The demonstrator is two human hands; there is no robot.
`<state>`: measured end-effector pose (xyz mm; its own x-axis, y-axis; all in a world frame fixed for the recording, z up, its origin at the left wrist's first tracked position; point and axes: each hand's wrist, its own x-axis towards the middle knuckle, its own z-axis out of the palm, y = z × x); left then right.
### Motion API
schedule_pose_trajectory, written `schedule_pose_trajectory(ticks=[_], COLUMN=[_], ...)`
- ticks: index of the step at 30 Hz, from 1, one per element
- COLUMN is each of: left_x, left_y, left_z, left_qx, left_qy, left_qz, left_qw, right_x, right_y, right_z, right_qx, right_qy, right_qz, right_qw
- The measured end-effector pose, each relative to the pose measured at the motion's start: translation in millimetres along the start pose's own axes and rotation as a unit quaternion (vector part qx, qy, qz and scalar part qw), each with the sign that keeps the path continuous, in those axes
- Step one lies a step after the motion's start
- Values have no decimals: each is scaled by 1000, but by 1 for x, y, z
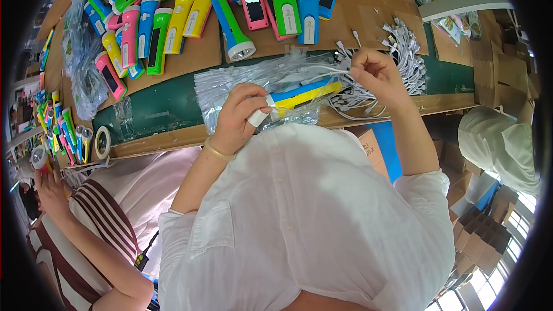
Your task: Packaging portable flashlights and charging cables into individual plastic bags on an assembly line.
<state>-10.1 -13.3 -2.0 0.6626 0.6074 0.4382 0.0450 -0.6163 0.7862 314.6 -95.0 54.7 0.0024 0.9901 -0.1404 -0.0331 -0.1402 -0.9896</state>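
Here, left grip (239, 112) clamped on blue-yellow flashlight (306, 94), right grip (377, 78) pinching white cable (329, 69), dark-printed carton (370, 148)

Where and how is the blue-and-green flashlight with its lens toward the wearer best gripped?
Probably from above, across the handle of the flashlight, just behind its flared head: it lies lengthwise on cardboard, and the handle is narrower.

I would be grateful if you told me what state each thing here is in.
Clear plastic bags: flat, overlapping
Blue-and-yellow flashlight: lying on its side, one end held
Left hand: closed on that end
White cable: pinched
Right hand: thumb and fingers together on the cable
Cable heap: loose, tangled
Other flashlights: loose, some overlapping
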Motion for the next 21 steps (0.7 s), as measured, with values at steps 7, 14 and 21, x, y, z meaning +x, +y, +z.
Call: schedule_pose_trajectory(ticks=[7, 14, 21], left_x=[-1, -7, -4], left_y=[20, 25, 33], left_z=[2, -4, 2], left_qx=[-54, 3, 40], left_qy=[109, 72, 87], left_qz=[-181, -221, -103], left_qw=[976, 973, 990], right_x=[-3, 8, 48], right_y=[-31, -53, -27], right_z=[5, 16, 71], right_qx=[-223, -297, -319], right_qy=[-120, -176, -256], right_qz=[62, 63, -52], right_qw=[965, 936, 911])
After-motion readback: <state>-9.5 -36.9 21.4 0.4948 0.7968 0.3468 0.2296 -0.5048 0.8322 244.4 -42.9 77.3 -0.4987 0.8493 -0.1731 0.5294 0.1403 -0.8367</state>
